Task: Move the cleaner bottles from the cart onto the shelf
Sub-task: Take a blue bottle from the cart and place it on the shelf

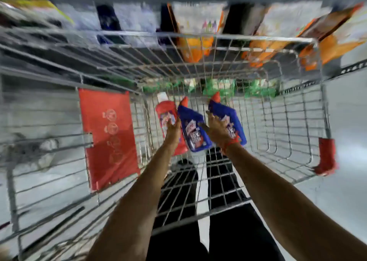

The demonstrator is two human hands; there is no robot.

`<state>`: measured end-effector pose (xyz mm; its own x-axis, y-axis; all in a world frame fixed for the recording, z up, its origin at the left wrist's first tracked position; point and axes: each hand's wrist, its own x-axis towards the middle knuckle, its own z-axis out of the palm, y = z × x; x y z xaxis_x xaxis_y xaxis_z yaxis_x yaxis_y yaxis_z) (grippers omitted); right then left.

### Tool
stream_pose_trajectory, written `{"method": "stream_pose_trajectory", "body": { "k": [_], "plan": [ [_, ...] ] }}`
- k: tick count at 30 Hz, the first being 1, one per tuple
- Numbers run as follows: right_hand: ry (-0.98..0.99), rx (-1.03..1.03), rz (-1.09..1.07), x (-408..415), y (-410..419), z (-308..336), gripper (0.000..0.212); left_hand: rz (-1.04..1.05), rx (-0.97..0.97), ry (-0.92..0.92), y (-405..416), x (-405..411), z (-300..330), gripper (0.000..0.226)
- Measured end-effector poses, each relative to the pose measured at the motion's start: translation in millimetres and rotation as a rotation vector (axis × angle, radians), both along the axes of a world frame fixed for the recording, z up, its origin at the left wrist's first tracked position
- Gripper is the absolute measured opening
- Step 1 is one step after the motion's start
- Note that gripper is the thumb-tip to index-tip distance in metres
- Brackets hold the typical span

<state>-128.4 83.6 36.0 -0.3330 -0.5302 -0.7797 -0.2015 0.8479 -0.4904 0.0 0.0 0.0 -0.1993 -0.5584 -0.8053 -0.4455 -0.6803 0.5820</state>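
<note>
Three cleaner bottles lie on the wire floor of the cart (278,125). A red bottle (165,110) with a white cap lies leftmost. Beside it is a blue bottle (193,129) with a red cap, and a second blue bottle (228,114) lies to the right. My left hand (172,130) reaches between the red bottle and the first blue one, fingers touching the blue bottle's left side. My right hand (217,126) rests on the second blue bottle with fingers spread over it. The frame is blurred, so I cannot tell how firm either grip is.
A red plastic child-seat flap (107,135) hangs on the cart's left. A red handle end (326,155) sticks out at the right. Beyond the cart, a shelf (198,42) holds orange, white and green packages. My dark trouser legs show under the cart.
</note>
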Motion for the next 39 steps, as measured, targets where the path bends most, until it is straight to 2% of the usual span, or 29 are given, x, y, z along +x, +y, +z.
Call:
{"method": "stream_pose_trajectory", "body": {
  "k": [1,2,4,5,7,8,13,18,22,27,32,36,39],
  "plan": [
    [-0.012,0.089,-0.015,0,7,-9,0.041,0.069,0.054,0.003,6,-1,-13,0.056],
    [0.070,0.146,0.036,2,9,-14,0.033,0.073,0.102,0.009,11,-3,-25,0.045],
    [0.053,0.203,-0.064,2,10,-31,0.023,0.139,0.145,-0.027,21,-2,-50,0.020],
    [0.008,0.161,-0.147,3,6,-34,0.025,0.158,0.178,-0.026,26,-3,-67,0.026],
    [0.033,0.070,-0.058,6,-6,-48,0.035,0.149,0.208,0.003,26,-7,-74,0.058],
    [0.026,0.032,-0.038,7,-12,-53,0.036,0.156,0.211,0.027,29,-5,-94,0.062],
    [-0.051,0.082,0.030,2,-15,-59,0.034,0.155,0.157,-0.115,21,-16,-65,0.032],
    [-0.093,0.127,-0.011,-3,-9,-63,0.031,0.127,0.211,-0.111,24,-11,-59,0.030],
    [-0.133,0.080,-0.090,-3,-3,-39,0.030,0.174,0.181,-0.014,19,-14,-37,0.035],
    [-0.080,-0.110,-0.170,-14,-13,12,0.022,0.116,0.072,0.189,-3,-19,20,0.032],
    [-0.005,-0.425,-0.278,-17,-31,82,0.046,0.134,-0.134,0.365,-29,-27,89,0.016],
    [0.077,-0.656,-0.307,-23,-54,142,0.043,0.121,-0.332,0.518,-59,-35,152,0.024],
    [0.163,-0.796,-0.307,-31,-74,188,0.044,0.074,-0.515,0.562,-83,-50,204,0.033]
  ]
}}
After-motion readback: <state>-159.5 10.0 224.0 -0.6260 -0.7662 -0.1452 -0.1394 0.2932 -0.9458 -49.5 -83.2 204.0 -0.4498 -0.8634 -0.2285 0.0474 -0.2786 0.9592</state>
